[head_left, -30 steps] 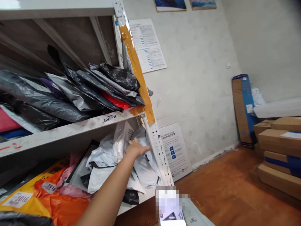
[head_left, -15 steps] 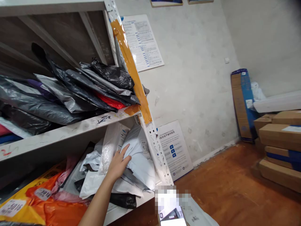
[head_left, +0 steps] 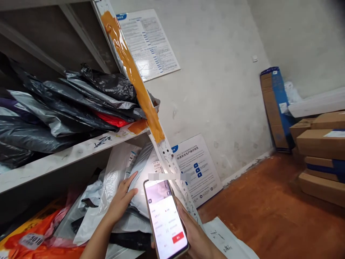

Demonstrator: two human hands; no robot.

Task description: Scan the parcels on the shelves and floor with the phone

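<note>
Orange plastic forms the mailer bag (head_left: 51, 244) labelled 5018, lying low and well to the left of the tape-wrapped shelf post (head_left: 151, 118). Above it, on the upper shelf (head_left: 67, 154), black and grey plastic mailers (head_left: 64, 100) lean in a row that reaches the post, with a red mailer (head_left: 109, 119) showing beneath them, left of the post. On the lower shelf, a clear-wrapped parcel (head_left: 111, 180) tilts left of the post. The left hand (head_left: 120, 201) comes next, its grip fairly wide, thumb and fingers apart against a pale grey mailer (head_left: 144, 165). That mailer leans just left of the post, its printed label facing out. In front of the post's lower part, the right hand (head_left: 194, 233) has its grip closed around a lit smartphone (head_left: 165, 219) with a red button on screen. Right of the post, one printed notice (head_left: 151, 45) hangs on the wall and another (head_left: 198, 169) stands near the floor. A white bag (head_left: 229, 241) lies right of the post's foot. Farthest right of the post are a tall blue-and-brown carton (head_left: 276, 108) and stacked cardboard boxes (head_left: 320, 144).
</note>
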